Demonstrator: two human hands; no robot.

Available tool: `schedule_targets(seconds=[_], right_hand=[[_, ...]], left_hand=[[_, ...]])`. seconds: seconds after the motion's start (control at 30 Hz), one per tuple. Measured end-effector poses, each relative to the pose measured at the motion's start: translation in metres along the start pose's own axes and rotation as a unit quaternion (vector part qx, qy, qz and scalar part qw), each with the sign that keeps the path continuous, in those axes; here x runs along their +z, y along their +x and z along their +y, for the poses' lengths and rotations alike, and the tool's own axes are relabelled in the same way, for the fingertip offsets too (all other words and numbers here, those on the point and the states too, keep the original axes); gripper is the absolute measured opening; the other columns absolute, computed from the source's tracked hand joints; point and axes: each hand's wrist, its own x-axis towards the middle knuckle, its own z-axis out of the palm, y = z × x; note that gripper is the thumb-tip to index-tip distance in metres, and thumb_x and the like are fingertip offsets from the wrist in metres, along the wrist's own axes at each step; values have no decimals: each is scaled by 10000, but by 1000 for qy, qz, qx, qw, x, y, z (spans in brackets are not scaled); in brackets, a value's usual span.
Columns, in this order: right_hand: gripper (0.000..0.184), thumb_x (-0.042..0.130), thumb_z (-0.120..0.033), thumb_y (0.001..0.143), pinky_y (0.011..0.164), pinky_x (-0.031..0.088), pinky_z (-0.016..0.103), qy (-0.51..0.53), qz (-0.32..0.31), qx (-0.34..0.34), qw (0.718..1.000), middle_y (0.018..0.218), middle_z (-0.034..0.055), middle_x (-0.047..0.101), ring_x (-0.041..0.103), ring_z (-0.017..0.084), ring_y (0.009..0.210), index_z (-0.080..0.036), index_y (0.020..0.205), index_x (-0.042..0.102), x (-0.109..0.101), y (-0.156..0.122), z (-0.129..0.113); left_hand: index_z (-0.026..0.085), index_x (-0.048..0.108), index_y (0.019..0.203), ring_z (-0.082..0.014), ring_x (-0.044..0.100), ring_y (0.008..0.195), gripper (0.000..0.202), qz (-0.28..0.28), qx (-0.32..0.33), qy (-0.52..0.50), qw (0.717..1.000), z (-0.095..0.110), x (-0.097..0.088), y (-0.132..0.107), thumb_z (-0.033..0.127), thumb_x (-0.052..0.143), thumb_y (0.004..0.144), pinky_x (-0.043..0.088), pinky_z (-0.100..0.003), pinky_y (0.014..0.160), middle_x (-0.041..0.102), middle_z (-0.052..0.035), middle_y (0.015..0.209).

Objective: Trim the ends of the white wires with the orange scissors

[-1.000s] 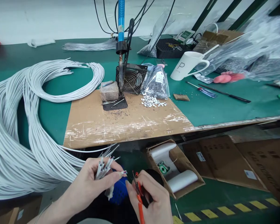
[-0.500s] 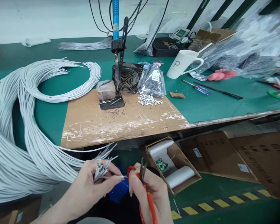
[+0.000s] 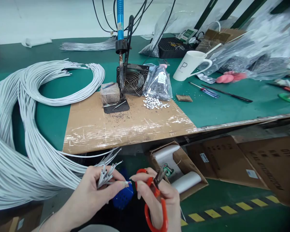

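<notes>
My left hand (image 3: pixel 96 190) is closed around a bunch of white cables (image 3: pixel 105 176), their cut ends sticking up. Between its thumb and fingertip one cable end is pinched, with thin coloured inner wires showing at the tip. Just to the right, my right hand (image 3: pixel 159 196) holds red-handled scissors (image 3: pixel 156 193); their dark blades point up and away from the cable. Its thumb and forefinger are close to the pinched tip, a small gap apart. Below the hands is a blue perforated container (image 3: pixel 123 196), partly hidden.
A large coil of white cable (image 3: pixel 4 154) fills the left side. On the bench stand a blue soldering iron (image 3: pixel 120 29) in a holder, a fan (image 3: pixel 132 82), small white pieces (image 3: pixel 154 103) and a white mug (image 3: pixel 190 66). An open carton (image 3: pixel 198 185) sits below.
My right hand has moved slightly right, off the cable tip, and its fingers have loosened. The scissors have tilted to the right. My left hand stays in place.
</notes>
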Motion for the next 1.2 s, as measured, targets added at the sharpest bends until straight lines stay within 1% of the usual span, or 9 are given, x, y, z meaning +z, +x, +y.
schedule_targets(seconds=[0.1, 0.27, 0.47, 0.57, 0.67, 0.9, 1.03, 1.1, 1.2], right_hand=[[79, 809, -280, 829, 532, 407, 269, -5, -1, -13, 1000, 664, -2, 631, 543, 145, 575, -270, 755, 834, 7, -4, 1], [224, 810, -276, 842, 591, 435, 283, -29, 85, -49, 995, 553, -26, 562, 531, 144, 561, -222, 640, 729, 1, -2, 10], [446, 823, -426, 850, 631, 458, 309, 24, 144, 42, 988, 565, -24, 522, 533, 152, 583, -203, 566, 562, -18, -1, 26], [471, 854, -453, 818, 584, 438, 299, 45, 187, 66, 979, 563, -29, 501, 513, 143, 568, -202, 559, 551, -27, -3, 31], [449, 892, -456, 777, 613, 477, 314, 58, 222, 86, 970, 560, -34, 489, 515, 152, 576, -204, 577, 579, -40, -5, 34], [464, 879, -486, 777, 707, 529, 347, 14, 217, 94, 972, 560, -17, 488, 550, 188, 624, -218, 562, 568, -48, -11, 33], [435, 776, -533, 853, 584, 444, 287, -86, 141, 44, 985, 627, 7, 520, 517, 177, 639, -209, 623, 600, -31, -14, 25], [413, 731, -512, 879, 522, 387, 259, -145, 58, 10, 988, 638, -12, 496, 447, 138, 571, -204, 643, 589, -25, -13, 21], [392, 731, -396, 877, 483, 353, 230, -227, -78, -18, 971, 643, -29, 470, 437, 117, 540, -211, 627, 491, -19, -11, 16]], left_hand=[[143, 738, 806, -102, 297, 533, 332, 1, 0, 11, 1000, -4, -1, 0, 455, 713, 918, 206, -260, 500, 396, 73, 569], [143, 749, 796, -88, 330, 499, 324, 2, -1, -9, 1000, -5, 0, -1, 447, 742, 906, 233, -238, 488, 424, 76, 537], [185, 846, 879, -93, 460, 488, 271, 34, 47, -62, 996, -15, -3, 6, 441, 761, 910, 343, -217, 505, 566, 38, 531], [233, 855, 960, -163, 655, 718, 209, 54, 74, -48, 995, -16, -8, 9, 413, 752, 930, 488, -238, 648, 755, -33, 803], [222, 837, 903, -214, 676, 966, 184, 59, 107, -39, 992, -13, -12, 9, 378, 747, 945, 506, -269, 852, 779, -56, 994], [150, 784, 970, -113, 552, 581, 334, -30, 70, -125, 989, -19, -20, 12, 479, 768, 915, 466, -213, 558, 611, -4, 695], [151, 736, 982, -67, 463, 481, 332, -26, 61, -158, 985, -18, -18, 12, 474, 770, 913, 315, -177, 437, 579, 16, 688], [154, 702, 933, -42, 363, 468, 317, -16, 60, -164, 985, -15, -14, 11, 461, 777, 910, 251, -181, 437, 545, 39, 683], [156, 659, 859, -72, 342, 548, 338, -1, 48, -130, 990, -10, -9, 9, 471, 771, 912, 298, -196, 510, 498, 52, 671]])
